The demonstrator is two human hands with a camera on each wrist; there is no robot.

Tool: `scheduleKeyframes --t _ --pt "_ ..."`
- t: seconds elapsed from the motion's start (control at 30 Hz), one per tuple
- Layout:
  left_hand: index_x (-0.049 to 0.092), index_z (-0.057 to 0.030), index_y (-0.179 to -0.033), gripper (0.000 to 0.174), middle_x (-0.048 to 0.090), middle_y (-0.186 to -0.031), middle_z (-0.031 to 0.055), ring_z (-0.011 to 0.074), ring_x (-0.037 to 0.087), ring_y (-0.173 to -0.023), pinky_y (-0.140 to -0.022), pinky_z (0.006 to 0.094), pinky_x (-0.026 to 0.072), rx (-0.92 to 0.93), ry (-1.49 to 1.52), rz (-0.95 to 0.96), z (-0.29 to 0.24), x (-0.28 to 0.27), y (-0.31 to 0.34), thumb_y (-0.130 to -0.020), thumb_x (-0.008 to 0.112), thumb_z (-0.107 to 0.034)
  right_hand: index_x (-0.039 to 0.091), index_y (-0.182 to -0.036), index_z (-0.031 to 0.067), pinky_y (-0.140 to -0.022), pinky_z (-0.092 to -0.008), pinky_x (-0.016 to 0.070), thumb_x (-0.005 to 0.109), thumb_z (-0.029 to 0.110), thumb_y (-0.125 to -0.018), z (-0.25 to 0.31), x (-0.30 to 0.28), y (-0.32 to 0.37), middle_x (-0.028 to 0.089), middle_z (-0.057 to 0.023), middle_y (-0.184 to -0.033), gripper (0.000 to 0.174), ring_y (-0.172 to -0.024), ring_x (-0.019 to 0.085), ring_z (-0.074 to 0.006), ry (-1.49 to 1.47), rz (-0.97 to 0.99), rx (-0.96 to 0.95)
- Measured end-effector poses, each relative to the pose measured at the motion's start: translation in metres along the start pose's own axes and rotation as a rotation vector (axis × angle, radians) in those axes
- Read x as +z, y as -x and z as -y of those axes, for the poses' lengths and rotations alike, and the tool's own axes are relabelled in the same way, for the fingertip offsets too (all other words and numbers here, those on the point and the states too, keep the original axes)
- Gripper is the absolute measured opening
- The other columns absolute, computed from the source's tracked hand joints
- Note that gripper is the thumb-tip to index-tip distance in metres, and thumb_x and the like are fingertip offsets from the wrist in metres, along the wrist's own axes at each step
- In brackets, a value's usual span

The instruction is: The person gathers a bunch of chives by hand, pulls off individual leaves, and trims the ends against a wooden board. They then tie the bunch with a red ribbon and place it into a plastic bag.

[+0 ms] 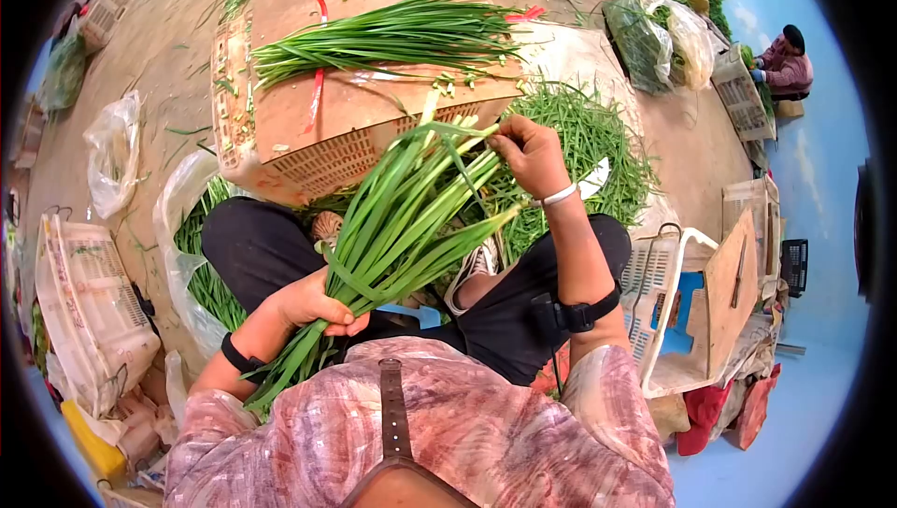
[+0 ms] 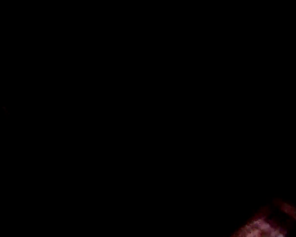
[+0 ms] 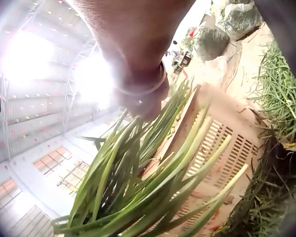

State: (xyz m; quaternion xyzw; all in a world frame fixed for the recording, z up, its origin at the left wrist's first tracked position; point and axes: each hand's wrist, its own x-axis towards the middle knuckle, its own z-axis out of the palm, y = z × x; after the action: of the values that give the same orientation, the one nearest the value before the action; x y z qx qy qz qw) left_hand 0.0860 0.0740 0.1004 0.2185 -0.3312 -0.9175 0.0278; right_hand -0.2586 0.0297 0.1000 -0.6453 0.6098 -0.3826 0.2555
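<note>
Concrete floor [image 1: 159, 59], greens strewn about. Chive bunch [image 1: 402, 218] slants across lap. L hand [image 1: 313, 302] wraps its lower end, fingers curled tight. R hand [image 1: 528, 148] pinches stalks at upper end. Just beyond R grip: upturned crate [image 1: 346, 157] w/ 2nd bunch [image 1: 392, 36] on top. L wrist view dark.

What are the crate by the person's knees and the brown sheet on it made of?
The crate looks like moulded beige plastic: its wall is a regular slotted lattice. The sheet on top seems to be cardboard or thin fibreboard, matte brown and flat; I cannot tell which.
</note>
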Motion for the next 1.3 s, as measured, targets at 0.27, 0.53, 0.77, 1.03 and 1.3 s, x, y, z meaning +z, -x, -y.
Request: scheduleKeyframes --t 0.27,0.53,0.77,1.03,1.3 --pt "0.051 0.0054 -0.1 0.041 0.057 -0.067 0.0153 0.0122 0.046 -0.042 -0.036 0.0221 0.0344 -0.013 -0.047 -0.001 0.001 0.001 0.0 -0.066 0.067 -0.012 0.055 -0.09 -0.0006 -0.058 -0.0259 0.0512 0.06 0.004 -0.081 -0.021 -0.036 -0.007 0.064 -0.008 -0.077 0.011 -0.063 0.062 -0.0155 -0.34 -0.316 0.222" --pt "0.055 0.002 -0.093 0.028 0.06 -0.068 0.0083 0.0108 0.052 -0.05 -0.046 0.0229 0.0419 -0.087 -0.284 -0.088 0.0 0.008 -0.006 -0.065 0.056 -0.002 0.063 -0.086 -0.0016 -0.062 -0.0221 0.047 0.059 0.0 -0.081 0.017 0.006 0.014 0.063 -0.0051 -0.075 0.006 -0.066 0.058 -0.0106 -0.288 -0.026 0.033" --pt "0.054 0.0028 -0.093 0.03 0.06 -0.068 0.0071 0.0109 0.053 -0.053 -0.048 0.0233 0.0427 -0.08 -0.325 -0.108 0.003 0.008 -0.005 -0.063 0.059 -0.002 0.055 -0.097 -0.0065 -0.051 -0.0218 0.0521 0.064 0.012 -0.081 -0.02 -0.05 0.003 0.063 -0.0128 -0.083 0.026 -0.067 0.065 -0.0175 -0.851 -0.556 0.6" --pt "0.052 -0.0005 -0.087 0.023 0.055 -0.066 0.0039 0.0111 0.05 -0.057 -0.052 0.0256 0.0425 -0.007 -0.652 -0.265 0.005 0.02 -0.014 -0.065 0.057 -0.004 0.061 -0.092 -0.0027 -0.06 -0.0246 0.049 0.067 0.006 -0.075 0.022 0.022 0.038 0.065 -0.0099 -0.071 0.02 -0.062 0.061 -0.0121 -0.019 -0.1 0.175" --pt "0.05 -0.0013 -0.09 0.021 0.053 -0.066 0.003 0.0108 0.049 -0.059 -0.054 0.0269 0.0429 0.08 -0.815 -0.352 0.004 0.03 -0.005 -0.069 0.055 -0.004 0.064 -0.089 0.006 -0.062 -0.0356 0.0495 0.063 0.017 -0.078 -0.056 -0.045 0.016 0.065 -0.0154 -0.079 0.016 -0.069 0.063 -0.0273 0.39 -0.403 0.177"
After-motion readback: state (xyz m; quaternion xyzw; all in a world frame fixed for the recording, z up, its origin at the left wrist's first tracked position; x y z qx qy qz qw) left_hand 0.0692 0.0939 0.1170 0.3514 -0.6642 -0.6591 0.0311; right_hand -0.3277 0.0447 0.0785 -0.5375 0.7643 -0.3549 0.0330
